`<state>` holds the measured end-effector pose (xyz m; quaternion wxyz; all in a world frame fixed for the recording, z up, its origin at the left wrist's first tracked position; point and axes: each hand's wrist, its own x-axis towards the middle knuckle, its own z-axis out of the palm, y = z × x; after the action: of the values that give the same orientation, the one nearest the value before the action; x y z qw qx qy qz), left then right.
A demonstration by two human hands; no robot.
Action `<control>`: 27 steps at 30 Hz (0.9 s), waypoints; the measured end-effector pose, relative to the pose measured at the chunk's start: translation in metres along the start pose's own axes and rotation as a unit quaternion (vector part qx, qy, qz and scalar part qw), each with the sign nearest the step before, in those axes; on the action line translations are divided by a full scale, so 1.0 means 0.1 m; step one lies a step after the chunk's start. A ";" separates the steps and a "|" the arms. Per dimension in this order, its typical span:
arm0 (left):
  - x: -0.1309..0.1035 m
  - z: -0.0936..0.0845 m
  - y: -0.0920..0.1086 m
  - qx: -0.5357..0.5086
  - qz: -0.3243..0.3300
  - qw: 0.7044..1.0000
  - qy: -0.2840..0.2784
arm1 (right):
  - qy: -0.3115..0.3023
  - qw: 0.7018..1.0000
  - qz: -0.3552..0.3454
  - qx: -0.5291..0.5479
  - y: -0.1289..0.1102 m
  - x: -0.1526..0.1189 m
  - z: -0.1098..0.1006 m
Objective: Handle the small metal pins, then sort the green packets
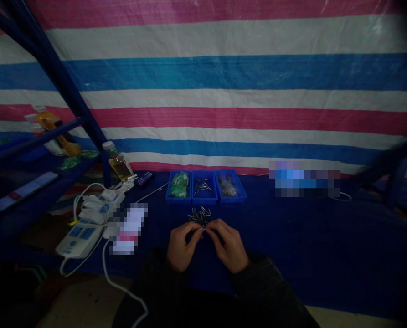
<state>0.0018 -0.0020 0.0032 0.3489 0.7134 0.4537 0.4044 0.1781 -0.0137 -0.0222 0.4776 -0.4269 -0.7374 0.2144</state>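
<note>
My left hand (183, 246) and my right hand (229, 246) meet at the fingertips over the blue table (292, 255). Both are closed in a pinch, and something small and pale shows between them, too small to name. Just beyond the fingertips lies a loose pile of dark metal pins (200, 214). Behind it three blue trays stand side by side: the left tray (178, 200) holds green packets (180, 184), the middle tray (204, 200) several metal pins (202, 185), and the right tray (232, 199) small clear bags (228, 186).
Left of my hands are a white power strip (80, 239) with plugs and cables, and a blurred-out phone-like object (130, 230). A bottle (119, 164) stands by the blue metal frame (66, 95). Striped sheeting (224, 73) hangs behind; a pixelated object lies at the right.
</note>
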 end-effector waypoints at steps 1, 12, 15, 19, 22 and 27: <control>0.00 0.00 0.00 0.000 -0.001 1.000 -0.002 | -0.001 1.000 0.000 -0.001 0.00 0.00 0.00; -0.01 0.00 -0.01 0.001 0.003 1.000 0.001 | 0.012 1.000 -0.002 -0.008 0.02 -0.01 0.01; -0.01 0.00 -0.02 0.005 0.003 1.000 0.000 | 0.011 1.000 0.000 -0.018 0.02 0.00 0.01; -0.01 0.00 -0.03 0.008 0.000 1.000 0.001 | 0.016 0.999 0.014 -0.026 0.00 0.01 -0.01; -0.01 0.00 -0.03 0.004 -0.003 1.000 0.006 | 0.024 0.999 0.013 -0.017 0.01 0.00 -0.01; -0.01 0.00 -0.02 0.002 -0.001 1.000 0.007 | 0.012 1.000 -0.003 -0.016 0.03 -0.02 0.02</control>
<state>0.0006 -0.0021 0.0017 0.3447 0.7110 0.4572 0.4081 0.1781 -0.0129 -0.0263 0.4799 -0.4345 -0.7366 0.1958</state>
